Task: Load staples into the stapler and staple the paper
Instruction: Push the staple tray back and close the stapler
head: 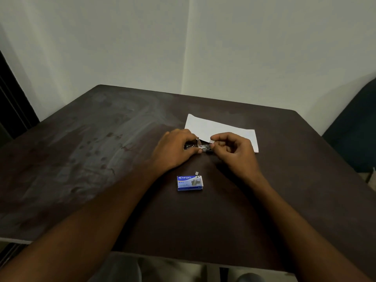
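Steel stapler point(198, 147), likely light yet rigid, lay toward the table's point(101, 159) far edge, its body gripped by the left hand point(175, 149); the right hand point(234, 151) pinched a brittle-seeming staple strip point(212, 141).

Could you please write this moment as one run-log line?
step: loading; left hand grips small metal stapler; right hand pinches its end; blue staple box nearer; white paper sheet beyond

Open bench point(91, 159) surface along the whole left side and the right edge gives passing room. In the near middle, between the forearms, sits the staple box point(190, 183) (a loose staple strip point(197, 173) just behind it). Beyond it, the left hand point(175, 149) and right hand point(234, 151) crowd the stapler point(198, 147) against the paper point(219, 127).
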